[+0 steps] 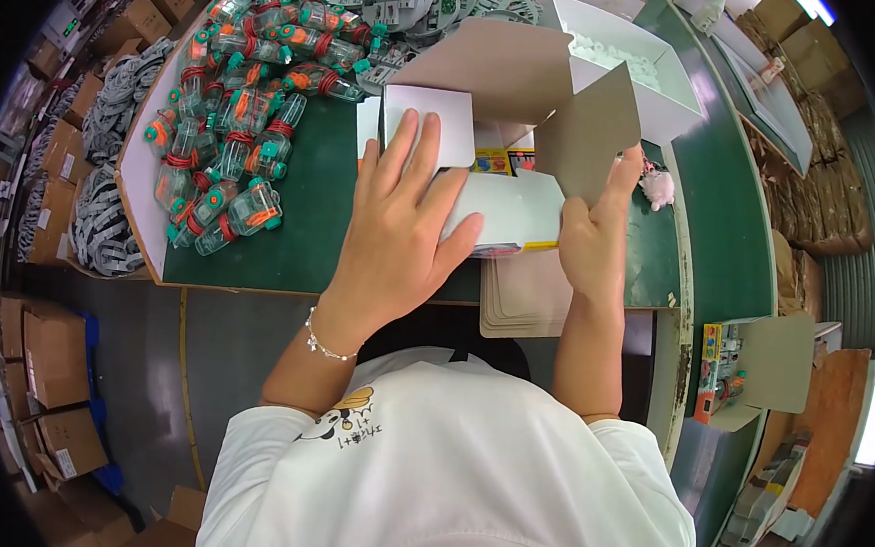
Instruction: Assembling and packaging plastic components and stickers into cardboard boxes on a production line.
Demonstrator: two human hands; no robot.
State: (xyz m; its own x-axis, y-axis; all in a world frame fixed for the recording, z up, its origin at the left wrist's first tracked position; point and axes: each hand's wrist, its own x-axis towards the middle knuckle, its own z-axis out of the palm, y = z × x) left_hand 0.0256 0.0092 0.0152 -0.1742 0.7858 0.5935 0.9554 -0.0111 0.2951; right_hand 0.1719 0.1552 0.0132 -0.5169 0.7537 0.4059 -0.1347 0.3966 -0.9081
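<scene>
In front of me on the green table stands a cardboard box (510,203) with white and grey-brown flaps raised. Through its opening, part of a yellow, printed surface shows inside. My left hand (397,226) lies with fingers spread against the white left flap (437,113), its thumb near the front flap. At the box's right side, my right hand (595,238) grips the edge by the brown side flap (591,133). Its thumb rests beside the white front flap, and its other fingers are partly hidden.
Clear bottles (252,112) with green tops and red cords pile up at the left. Grey round plastic parts (404,1) lie at the back. A white box (626,59) holds white pieces, a pink plush (656,187) sits right, and flat cardboard sheets (524,304) overhang the front edge.
</scene>
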